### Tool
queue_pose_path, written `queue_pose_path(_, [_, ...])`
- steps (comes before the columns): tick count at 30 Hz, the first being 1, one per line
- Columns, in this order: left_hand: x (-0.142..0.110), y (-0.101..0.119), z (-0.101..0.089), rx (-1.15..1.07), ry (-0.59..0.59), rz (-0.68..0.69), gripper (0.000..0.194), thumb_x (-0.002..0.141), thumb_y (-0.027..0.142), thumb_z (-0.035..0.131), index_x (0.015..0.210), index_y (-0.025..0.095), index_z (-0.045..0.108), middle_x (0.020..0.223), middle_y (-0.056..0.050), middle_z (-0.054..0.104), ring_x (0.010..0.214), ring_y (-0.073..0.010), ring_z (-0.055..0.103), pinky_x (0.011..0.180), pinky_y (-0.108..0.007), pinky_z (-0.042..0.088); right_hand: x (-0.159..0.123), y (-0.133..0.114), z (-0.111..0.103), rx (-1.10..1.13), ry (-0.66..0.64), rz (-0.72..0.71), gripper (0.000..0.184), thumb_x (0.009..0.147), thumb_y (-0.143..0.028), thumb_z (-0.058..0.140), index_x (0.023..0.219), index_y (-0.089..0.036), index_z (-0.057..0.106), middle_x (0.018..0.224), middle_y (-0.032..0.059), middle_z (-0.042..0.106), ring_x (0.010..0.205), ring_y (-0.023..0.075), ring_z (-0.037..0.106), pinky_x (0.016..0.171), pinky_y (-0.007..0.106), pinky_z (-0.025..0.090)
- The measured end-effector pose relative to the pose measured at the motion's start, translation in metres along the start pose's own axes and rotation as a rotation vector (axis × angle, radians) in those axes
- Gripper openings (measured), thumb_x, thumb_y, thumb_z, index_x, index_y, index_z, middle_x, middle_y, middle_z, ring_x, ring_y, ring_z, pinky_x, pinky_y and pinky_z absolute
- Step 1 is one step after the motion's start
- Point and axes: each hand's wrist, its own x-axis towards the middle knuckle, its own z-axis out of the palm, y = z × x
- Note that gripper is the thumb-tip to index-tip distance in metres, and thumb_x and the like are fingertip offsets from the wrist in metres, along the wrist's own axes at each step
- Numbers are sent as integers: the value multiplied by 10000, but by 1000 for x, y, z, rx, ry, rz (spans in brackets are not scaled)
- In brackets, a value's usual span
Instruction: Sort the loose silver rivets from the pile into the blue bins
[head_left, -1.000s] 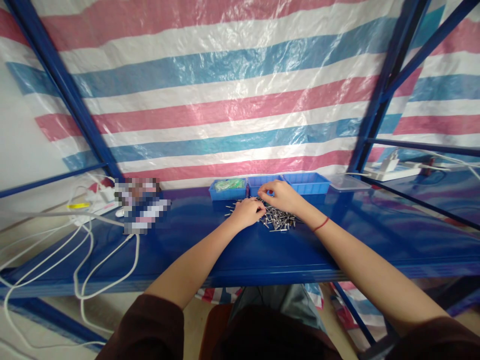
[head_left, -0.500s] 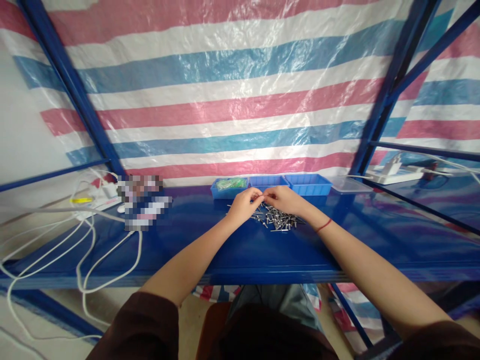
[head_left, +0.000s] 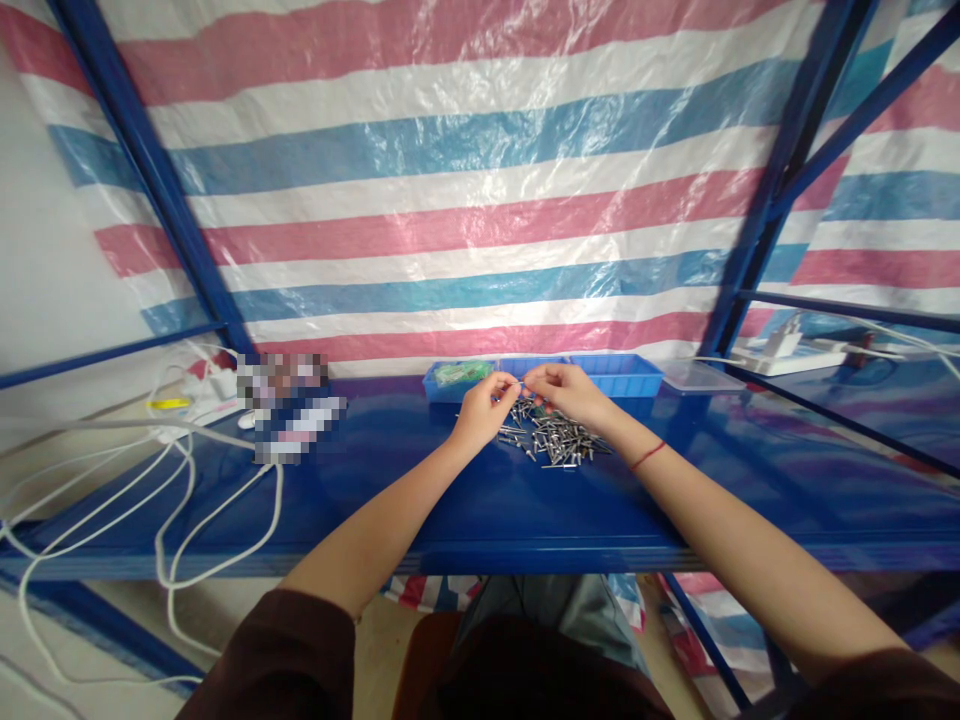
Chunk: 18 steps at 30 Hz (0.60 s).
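Observation:
A thin silvery blind rivet [head_left: 519, 382] spans the small gap between my hands. My left hand [head_left: 482, 405] pinches one end of it with thumb and forefinger. At its other end, the fingertips of my right hand [head_left: 568, 393] are closed on it too; its exact shape is too small to make out. Beneath and in front of both hands lies a loose pile of blind rivets [head_left: 566, 440] on the blue table [head_left: 360, 490]. Behind the hands stand blue bins: the left bin [head_left: 429, 388] holds a clear green-tinted plastic bag [head_left: 461, 374], and my fingers partly cover the middle bin [head_left: 532, 366].
The right-hand blue bin [head_left: 630, 384] stands beside a clear plastic lid [head_left: 705, 376]. White cables [head_left: 277, 500] hang over the table's left side near a power strip. Another power strip [head_left: 795, 352] sits at right. Blue posts [head_left: 757, 240] and a striped sheet [head_left: 480, 230] close off the back.
My hands have drawn slightly apart, so the rivet between them now shows. The right hand's fingers have lifted and spread a little. The view has tilted slightly.

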Motion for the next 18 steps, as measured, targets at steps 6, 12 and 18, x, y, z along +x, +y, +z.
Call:
queue_pose_path(6, [3, -10, 1, -13, -26, -9, 133, 847, 270, 503, 888, 168, 580, 884, -25, 664, 780, -128, 624, 747, -235, 476, 0, 0, 0, 70, 8, -59, 225, 726, -298, 617, 896, -158, 573, 712, 26, 618, 569, 105, 542, 450, 211, 458])
queue_pose_path(12, [4, -17, 2, 43, -111, -14, 215, 879, 312, 446, 866, 163, 599, 809, -16, 660, 800, -137, 622, 791, -248, 476, -1, 1, -1, -168, -15, -196, 218, 746, -345, 580, 851, -155, 579, 773, 41, 632, 577, 118, 546, 478, 245, 456])
queue_pose_path(18, [4, -20, 7, 55, -32, -84, 305, 896, 322, 421, 1118, 175, 571, 971, -56, 671, 863, -146, 628, 841, -275, 482, 23, 23, -19, -453, 340, -301, 148, 787, -267, 518, 819, -147, 599, 775, 63, 667, 698, 154, 603, 675, 279, 468])
